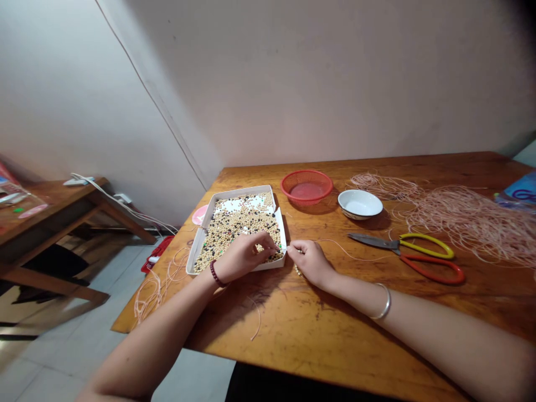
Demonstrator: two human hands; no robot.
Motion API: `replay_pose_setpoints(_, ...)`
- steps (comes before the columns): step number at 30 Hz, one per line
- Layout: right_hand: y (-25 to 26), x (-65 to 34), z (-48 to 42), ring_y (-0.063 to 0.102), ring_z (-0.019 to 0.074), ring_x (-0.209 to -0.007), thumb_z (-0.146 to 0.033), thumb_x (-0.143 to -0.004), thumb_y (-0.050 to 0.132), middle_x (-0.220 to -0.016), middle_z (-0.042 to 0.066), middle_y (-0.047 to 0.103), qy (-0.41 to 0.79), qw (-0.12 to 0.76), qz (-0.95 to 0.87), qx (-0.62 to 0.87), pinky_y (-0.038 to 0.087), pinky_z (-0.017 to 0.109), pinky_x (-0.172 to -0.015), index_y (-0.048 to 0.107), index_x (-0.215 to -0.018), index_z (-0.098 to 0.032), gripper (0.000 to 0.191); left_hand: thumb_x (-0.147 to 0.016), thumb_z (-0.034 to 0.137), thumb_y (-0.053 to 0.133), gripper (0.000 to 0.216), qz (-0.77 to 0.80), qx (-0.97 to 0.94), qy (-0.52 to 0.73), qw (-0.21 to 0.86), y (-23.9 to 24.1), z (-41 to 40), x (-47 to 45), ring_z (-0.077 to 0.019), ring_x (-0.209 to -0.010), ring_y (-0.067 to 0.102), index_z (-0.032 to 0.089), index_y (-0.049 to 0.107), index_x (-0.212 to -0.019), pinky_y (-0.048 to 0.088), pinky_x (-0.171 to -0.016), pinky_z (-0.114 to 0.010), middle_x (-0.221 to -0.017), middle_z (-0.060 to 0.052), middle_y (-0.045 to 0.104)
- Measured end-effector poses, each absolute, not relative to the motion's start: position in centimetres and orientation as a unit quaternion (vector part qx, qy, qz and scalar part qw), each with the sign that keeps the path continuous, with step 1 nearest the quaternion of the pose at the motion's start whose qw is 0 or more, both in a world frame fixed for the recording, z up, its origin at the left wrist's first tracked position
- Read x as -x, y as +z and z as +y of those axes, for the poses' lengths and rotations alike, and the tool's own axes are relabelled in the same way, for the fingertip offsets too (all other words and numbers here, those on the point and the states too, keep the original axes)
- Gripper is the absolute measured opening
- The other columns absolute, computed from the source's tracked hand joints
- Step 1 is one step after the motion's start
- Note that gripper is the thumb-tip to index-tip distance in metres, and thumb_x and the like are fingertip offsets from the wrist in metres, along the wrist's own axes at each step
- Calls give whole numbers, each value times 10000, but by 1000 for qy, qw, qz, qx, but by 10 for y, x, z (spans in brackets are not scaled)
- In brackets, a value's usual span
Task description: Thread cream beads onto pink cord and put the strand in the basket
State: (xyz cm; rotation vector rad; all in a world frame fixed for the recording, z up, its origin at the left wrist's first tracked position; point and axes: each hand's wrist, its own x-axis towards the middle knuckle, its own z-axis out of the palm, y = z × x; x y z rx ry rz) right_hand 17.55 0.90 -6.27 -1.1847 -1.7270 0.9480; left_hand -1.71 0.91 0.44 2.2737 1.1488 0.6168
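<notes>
- The left hand has thumb and fingertips close together by the near right corner of the white tray of beads; whether they clamp anything, I cannot tell; the right hand is closed on a beaded strand, just beside that corner, over the table.
- Best done with the thin piece between the hands taut, the right pinch steady, and stray beads falling trayward.
- The thin piece lies left to right; the strand's visible end points nearward; the tray's long axis runs towards the wall.
</notes>
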Motion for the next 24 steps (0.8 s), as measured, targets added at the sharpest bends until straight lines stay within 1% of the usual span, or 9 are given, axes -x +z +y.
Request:
replay_pose_setpoints(5, -64, -175, 9, 322, 96, -534, -335, -823, 442, -551, -36, 263, 369, 398, -695, 472, 217, 238, -513, 336, -531, -188, 344, -843, 203, 568, 105, 424, -848, 218, 233, 3, 11, 19, -111, -720, 629, 187, 662, -889, 490, -649, -233, -867, -20, 708)
replay_pose_setpoints(12, -64, -175, 9, 318, 94, -533, -335, -830, 440, -551, -36, 261, 372, 401, -693, 470, 217, 236, -514, 332, -532, -185, 351, -846, 185, 587, 91, 425, -848, 214, 232, 4, 11, 18, -109, -723, 628, 196, 669, -884, 487, -662, -230, -860, -6, 710)
replay_pose_setpoints(15, -65, -175, 9, 325, 96, -542, -354, -841, 433, -552, -35, 277, 384, 404, -690, 462, 228, 230, -517, 342, -541, -183, 357, -861, 205, 590, 91, 407, -861, 229, 201, 4, 11, 16, -115, -747, 620, 200, 678, -884, 477, -688, -239, -857, -13, 699)
replay_pose_setpoints(21, -63, -175, 5, 386, 105, -573, -377, -871, 432, -563, -31, 380, 386, 376, -720, 438, 256, 221, -535, 443, -581, -174, 354, -879, 287, 589, 121, 378, -888, 222, 141, -2, 10, 17, -133, -750, 594, 209, 679, -898, 454, -691, -254, -810, -24, 670)
replay_pose_setpoints(24, -59, -175, 3, 414, 105, -579, -351, -884, 431, -575, -33, 433, 376, 369, -736, 424, 271, 221, -552, 479, -609, -174, 331, -862, 324, 610, 135, 403, -887, 211, 76, -5, 6, 17, -151, -772, 588, 202, 659, -886, 454, -697, -267, -826, -36, 662)
